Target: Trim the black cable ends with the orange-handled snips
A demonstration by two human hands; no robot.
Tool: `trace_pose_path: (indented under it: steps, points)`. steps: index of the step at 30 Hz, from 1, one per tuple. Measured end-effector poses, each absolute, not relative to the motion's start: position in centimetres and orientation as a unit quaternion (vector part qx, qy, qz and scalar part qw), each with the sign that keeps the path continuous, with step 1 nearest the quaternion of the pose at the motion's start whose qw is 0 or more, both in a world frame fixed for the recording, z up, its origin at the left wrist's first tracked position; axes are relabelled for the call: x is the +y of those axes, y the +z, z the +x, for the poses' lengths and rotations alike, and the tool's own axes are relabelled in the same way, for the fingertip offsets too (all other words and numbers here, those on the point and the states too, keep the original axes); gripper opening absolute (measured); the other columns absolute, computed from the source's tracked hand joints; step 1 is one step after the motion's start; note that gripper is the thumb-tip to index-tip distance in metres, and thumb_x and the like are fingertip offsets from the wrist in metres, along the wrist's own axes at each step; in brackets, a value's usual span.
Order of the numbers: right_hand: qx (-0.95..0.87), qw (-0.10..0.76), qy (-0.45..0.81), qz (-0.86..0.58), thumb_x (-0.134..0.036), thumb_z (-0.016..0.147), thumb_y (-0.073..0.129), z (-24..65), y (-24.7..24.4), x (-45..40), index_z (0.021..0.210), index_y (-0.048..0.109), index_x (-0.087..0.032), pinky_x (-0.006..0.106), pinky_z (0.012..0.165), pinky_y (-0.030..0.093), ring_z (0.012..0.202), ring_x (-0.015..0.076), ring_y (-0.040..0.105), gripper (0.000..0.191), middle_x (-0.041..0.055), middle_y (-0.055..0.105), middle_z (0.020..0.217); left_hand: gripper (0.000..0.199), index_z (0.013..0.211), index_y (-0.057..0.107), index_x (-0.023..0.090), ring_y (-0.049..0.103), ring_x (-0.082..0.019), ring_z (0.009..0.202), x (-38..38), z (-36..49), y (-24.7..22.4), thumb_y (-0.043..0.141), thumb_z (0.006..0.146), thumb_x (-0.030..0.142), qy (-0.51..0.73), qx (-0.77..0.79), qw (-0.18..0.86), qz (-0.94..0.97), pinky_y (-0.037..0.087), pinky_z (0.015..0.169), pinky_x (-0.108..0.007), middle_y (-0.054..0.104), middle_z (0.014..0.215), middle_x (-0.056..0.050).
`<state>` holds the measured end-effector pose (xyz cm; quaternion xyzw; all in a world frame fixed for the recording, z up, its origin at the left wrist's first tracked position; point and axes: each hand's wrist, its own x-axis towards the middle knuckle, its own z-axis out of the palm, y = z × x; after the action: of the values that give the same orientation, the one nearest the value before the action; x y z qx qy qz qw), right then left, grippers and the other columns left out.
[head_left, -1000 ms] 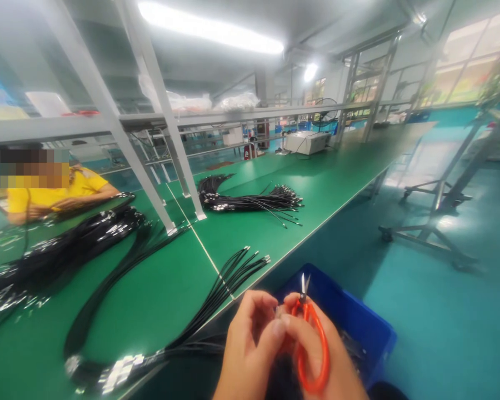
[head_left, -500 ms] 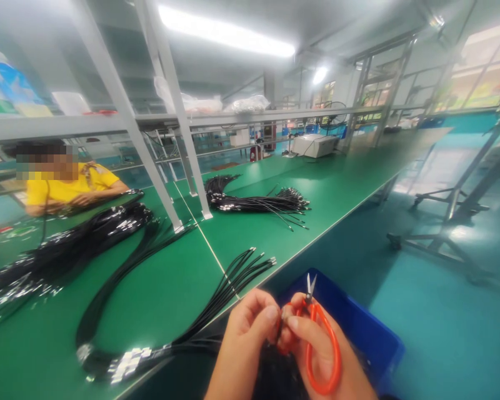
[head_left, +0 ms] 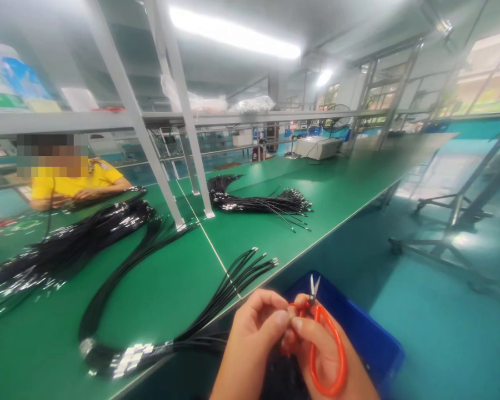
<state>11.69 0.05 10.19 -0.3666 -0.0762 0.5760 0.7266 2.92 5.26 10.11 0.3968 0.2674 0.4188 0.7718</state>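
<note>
My right hand [head_left: 316,339] holds orange-handled scissors [head_left: 328,355], their short metal blades slightly apart and pointing up. Thumb and fingers of my left hand [head_left: 262,328] are pinched together, meeting the right fingertips. Whatever small thing lies between the fingertips is hidden. Both hands are above a blue bin [head_left: 358,328] beside the bench edge. Left of them, a bundle of black cables [head_left: 108,294] with silvery ends curves over the green bench [head_left: 158,300], and some of its ends fan out near my left hand.
A second cable bundle [head_left: 258,203] lies farther back, and a large cable heap [head_left: 79,239] is at left, near a person in a yellow shirt [head_left: 75,183]. Shelf posts [head_left: 191,122] rise from the bench. A wheeled metal frame [head_left: 445,233] stands on the floor at right.
The fingertips of my two hands have come closer together, the left shifting slightly right. The scissors stay in my right hand. The whole view has shifted a little.
</note>
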Motion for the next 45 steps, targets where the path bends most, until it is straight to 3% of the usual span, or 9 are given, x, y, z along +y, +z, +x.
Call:
trace_pose_path:
  steps: [6,8,14,21,26,30,33,41,45]
  points:
    - [-0.071,0.729,0.581,-0.354,-0.016,0.060,0.076,12.1,9.7,0.4,0.075,0.069,-0.018,0.023,0.060,0.051,0.059,0.0130,0.059,0.016,0.0014,0.067,0.070,0.009,0.074,0.059,0.017,0.050,-0.010,0.060,5.6,2.0,9.4,0.063,0.078,0.024,0.431,0.298,0.718,0.458,0.044,0.059,-0.021,0.054,0.066,0.002]
    - [-0.075,0.731,0.583,-0.347,-0.016,0.061,0.076,12.2,9.5,0.5,0.076,0.069,-0.018,0.023,0.058,0.051,0.059,0.0129,0.059,0.017,0.0014,0.067,0.071,0.003,0.081,0.061,0.018,0.054,-0.012,0.067,5.8,1.4,9.4,0.058,0.082,0.020,0.465,0.334,0.605,0.553,0.047,0.065,-0.022,0.057,0.073,0.001]
    - [-0.110,0.748,0.567,-0.326,-0.018,0.060,0.077,11.9,10.0,0.9,0.072,0.068,-0.020,0.024,0.053,0.049,0.056,0.0134,0.057,0.015,-0.0007,0.064,0.067,0.018,0.089,0.064,0.021,0.064,-0.015,0.077,5.8,0.9,10.6,0.052,0.083,0.009,0.467,0.296,0.175,0.815,0.053,0.067,-0.023,0.060,0.094,-0.006]
    - [-0.120,0.756,0.550,-0.335,-0.018,0.059,0.079,11.7,10.5,0.8,0.070,0.068,-0.020,0.025,0.054,0.050,0.056,0.0140,0.057,0.015,0.0000,0.064,0.067,0.021,0.083,0.064,0.018,0.062,-0.013,0.070,6.1,1.0,10.5,0.047,0.087,0.007,0.443,0.252,0.021,0.860,0.053,0.060,-0.021,0.058,0.097,-0.009]
    - [-0.084,0.752,0.562,-0.333,-0.017,0.059,0.078,11.8,9.8,0.9,0.074,0.069,-0.020,0.025,0.057,0.051,0.058,0.0135,0.059,0.018,0.0003,0.066,0.069,0.018,0.083,0.062,0.020,0.062,-0.016,0.083,7.0,-0.4,10.2,0.049,0.085,0.008,0.448,0.312,0.103,0.831,0.052,0.070,-0.025,0.058,0.101,-0.008]
    - [-0.091,0.759,0.557,-0.325,-0.019,0.056,0.078,11.5,9.6,1.3,0.070,0.068,-0.020,0.024,0.057,0.050,0.057,0.0132,0.057,0.017,0.0000,0.065,0.063,0.012,0.090,0.061,0.021,0.062,-0.019,0.077,6.6,-0.3,9.8,0.052,0.084,0.016,0.374,0.335,0.342,0.795,0.051,0.069,-0.028,0.066,0.086,-0.005]
    - [-0.114,0.769,0.539,-0.324,-0.023,0.057,0.077,11.3,9.4,1.6,0.069,0.068,-0.021,0.025,0.053,0.047,0.053,0.0131,0.053,0.016,-0.0005,0.063,0.062,0.009,0.083,0.061,0.019,0.062,-0.018,0.068,6.1,0.3,9.3,0.052,0.085,0.020,0.350,0.319,0.488,0.733,0.050,0.066,-0.027,0.066,0.074,-0.003]
    - [-0.215,0.748,0.425,-0.463,-0.023,0.066,0.073,11.9,10.6,1.4,0.080,0.063,-0.021,0.022,0.053,0.042,0.056,0.0114,0.050,0.018,-0.0005,0.066,0.075,0.015,0.076,0.065,0.017,0.054,-0.015,0.065,6.4,0.1,8.5,0.058,0.082,0.029,0.348,0.336,0.551,0.680,0.043,0.060,-0.022,0.063,0.070,-0.001]
    - [-0.224,0.735,0.438,-0.467,-0.021,0.065,0.073,11.5,10.7,1.6,0.073,0.058,-0.020,0.021,0.049,0.039,0.051,0.0105,0.047,0.016,-0.0029,0.061,0.065,0.016,0.074,0.066,0.017,0.055,-0.016,0.066,6.2,0.1,8.6,0.061,0.080,0.030,0.360,0.332,0.574,0.657,0.043,0.063,-0.023,0.063,0.070,-0.001]
